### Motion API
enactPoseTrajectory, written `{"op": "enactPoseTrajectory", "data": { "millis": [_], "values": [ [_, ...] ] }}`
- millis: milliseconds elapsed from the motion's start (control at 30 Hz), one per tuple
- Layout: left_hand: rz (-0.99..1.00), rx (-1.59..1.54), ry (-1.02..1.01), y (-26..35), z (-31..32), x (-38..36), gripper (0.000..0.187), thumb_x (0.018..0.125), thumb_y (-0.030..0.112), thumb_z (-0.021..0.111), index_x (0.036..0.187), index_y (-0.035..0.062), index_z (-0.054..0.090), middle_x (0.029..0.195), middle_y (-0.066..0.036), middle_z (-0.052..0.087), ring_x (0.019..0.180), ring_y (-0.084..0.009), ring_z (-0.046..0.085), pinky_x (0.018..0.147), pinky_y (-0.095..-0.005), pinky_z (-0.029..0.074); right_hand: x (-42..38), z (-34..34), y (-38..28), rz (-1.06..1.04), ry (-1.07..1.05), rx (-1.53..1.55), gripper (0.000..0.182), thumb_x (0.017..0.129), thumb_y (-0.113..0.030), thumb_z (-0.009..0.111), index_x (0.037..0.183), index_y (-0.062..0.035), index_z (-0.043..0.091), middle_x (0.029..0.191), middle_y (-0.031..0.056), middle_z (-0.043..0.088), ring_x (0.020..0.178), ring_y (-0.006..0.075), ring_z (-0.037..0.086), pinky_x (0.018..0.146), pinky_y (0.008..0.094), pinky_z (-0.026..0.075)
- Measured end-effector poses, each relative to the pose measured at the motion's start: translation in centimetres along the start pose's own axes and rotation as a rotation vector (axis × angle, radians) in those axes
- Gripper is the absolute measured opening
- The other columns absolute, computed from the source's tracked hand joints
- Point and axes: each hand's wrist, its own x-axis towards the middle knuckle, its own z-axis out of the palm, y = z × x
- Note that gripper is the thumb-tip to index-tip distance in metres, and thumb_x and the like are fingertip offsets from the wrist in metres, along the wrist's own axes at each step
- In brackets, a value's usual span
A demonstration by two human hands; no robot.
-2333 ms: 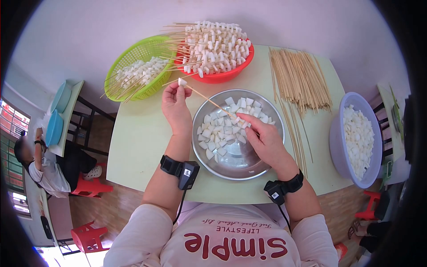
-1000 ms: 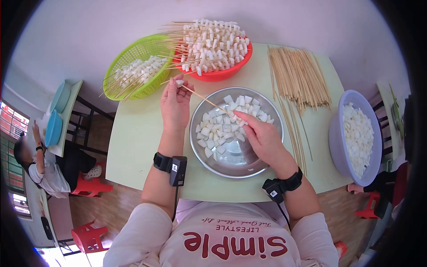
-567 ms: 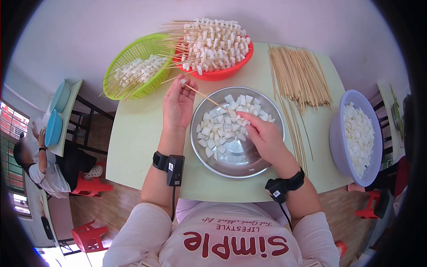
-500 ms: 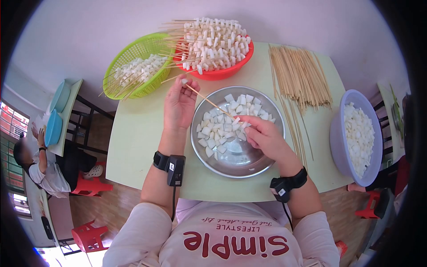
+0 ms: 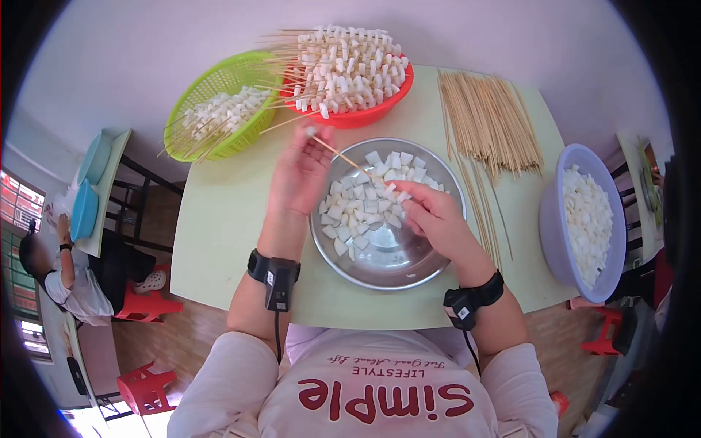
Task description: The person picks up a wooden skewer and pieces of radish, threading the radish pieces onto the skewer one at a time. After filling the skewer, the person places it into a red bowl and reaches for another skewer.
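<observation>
A thin bamboo skewer [image 5: 336,152] slants over the steel bowl [image 5: 321,248] between my two hands. My right hand [image 5: 437,219] is closed around its lower end, where a few white pieces sit by the fingertips. At the upper end is a small white cube [image 5: 312,131], with the fingers of my left hand [image 5: 298,171] curled about it, slightly smeared by motion. Beneath the skewer, the bowl holds many loose white cubes [image 5: 347,212], and its near right side shows bare metal.
Behind my left hand stand a green basket [image 5: 186,106] and a red basin [image 5: 380,113] piled with filled skewers. Bare bamboo skewers [image 5: 493,124] lie at the right rear. A purple tub [image 5: 555,248] of white cubes stands at the right edge. Another person [image 5: 77,281] sits at far left.
My left hand and the skewer's upper end have shifted slightly right, and the left fingers have loosened a little. My right hand keeps its grip. The whole view has drifted slightly.
</observation>
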Motion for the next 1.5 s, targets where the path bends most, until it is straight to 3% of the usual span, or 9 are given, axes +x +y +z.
{"op": "enactPoseTrajectory", "data": {
  "millis": [100,267,400,567,900,1000,1067,1167,1500],
  "values": [
    [-0.073,0.035,0.009,-1.2,0.9,-0.7,0.029,0.096,0.018,0.058,0.121,0.0017,0.054,0.106,-0.010,0.061,0.105,-0.0232,0.060,0.099,-0.0370,0.048,0.1,0.0,0.0,0.199,-0.174,0.491,0.038,0.093,-0.008,0.051,0.131,-0.0072,0.055,0.066,0.0062,0.052,0.058,0.0112,0.048,0.056,0.0271,0.041],
    [-0.091,0.201,-0.001,-2.4,2.1,-1.6,0.031,0.096,0.017,0.058,0.120,-0.0019,0.054,0.107,-0.013,0.063,0.106,-0.0257,0.061,0.098,-0.0401,0.048,-0.4,1.0,-1.3,-0.095,0.074,0.033,0.036,0.094,-0.007,0.050,0.129,-0.0038,0.054,0.066,0.0061,0.051,0.060,0.0111,0.048,0.057,0.0269,0.041],
    [-0.144,0.357,-0.031,-4.1,4.3,-3.3,0.033,0.097,0.018,0.057,0.119,-0.0054,0.053,0.107,-0.015,0.063,0.106,-0.0288,0.061,0.097,-0.0410,0.048,-0.5,1.4,-1.4,-0.116,0.140,0.001,0.035,0.094,-0.007,0.050,0.128,-0.0038,0.055,0.070,0.0102,0.057,0.062,0.0167,0.055,0.060,0.0297,0.044],
    [-0.145,0.395,0.027,-4.7,4.6,-3.5,0.033,0.097,0.019,0.057,0.119,-0.0059,0.054,0.105,-0.017,0.063,0.105,-0.0282,0.061,0.096,-0.0393,0.048,-0.6,1.4,-1.9,-0.175,0.200,-0.184,0.034,0.093,-0.007,0.051,0.126,-0.0045,0.055,0.089,0.0230,0.065,0.080,0.0383,0.064,0.070,0.0421,0.049],
    [-0.195,0.461,0.001,-5.7,3.5,-3.6,0.029,0.095,0.019,0.061,0.114,-0.0023,0.058,0.109,-0.011,0.063,0.106,-0.0217,0.060,0.093,-0.0366,0.047,-0.5,1.4,-2.0,-0.225,0.239,-0.193,0.032,0.092,-0.006,0.050,0.123,-0.0028,0.055,0.093,0.0245,0.064,0.085,0.0413,0.063,0.071,0.0447,0.049],
    [-0.256,0.376,-0.096,-4.9,3.3,-3.4,0.032,0.095,0.022,0.060,0.118,-0.0013,0.058,0.112,-0.010,0.063,0.107,-0.0208,0.059,0.093,-0.0370,0.046,-0.4,1.1,-1.5,-0.225,0.230,-0.167,0.031,0.093,-0.007,0.051,0.123,-0.0016,0.055,0.084,0.0191,0.065,0.074,0.0325,0.065,0.065,0.0391,0.049],
    [-0.301,0.287,-0.191,-4.1,3.6,-3.4,0.034,0.096,0.024,0.059,0.119,-0.0008,0.058,0.113,-0.009,0.062,0.106,-0.0205,0.058,0.093,-0.0373,0.046,-0.1,0.6,-0.5,-0.050,0.079,0.251,0.030,0.095,-0.008,0.052,0.124,-0.0015,0.056,0.073,0.0059,0.058,0.062,0.0138,0.056,0.057,0.0279,0.044],
    [-0.337,0.336,-0.327,-3.0,4.1,-3.3,0.038,0.096,0.027,0.058,0.121,-0.0013,0.057,0.112,-0.008,0.062,0.104,-0.0193,0.058,0.093,-0.0376,0.046,-0.2,0.0,-1.1,0.040,-0.057,0.552,0.030,0.097,-0.010,0.051,0.125,-0.0011,0.055,0.070,-0.0047,0.046,0.061,0.0025,0.041,0.053,0.0189,0.035],
    [-0.226,0.653,-0.443,-2.1,2.7,-2.5,0.033,0.088,0.024,0.070,0.109,0.0004,0.065,0.107,-0.004,0.062,0.103,-0.0150,0.056,0.095,-0.0313,0.041,-0.4,0.6,-1.3,0.067,-0.127,0.662,0.030,0.098,-0.010,0.050,0.126,-0.0008,0.054,0.069,-0.0068,0.043,0.059,0.0026,0.038,0.052,0.0179,0.032]
  ]
}}
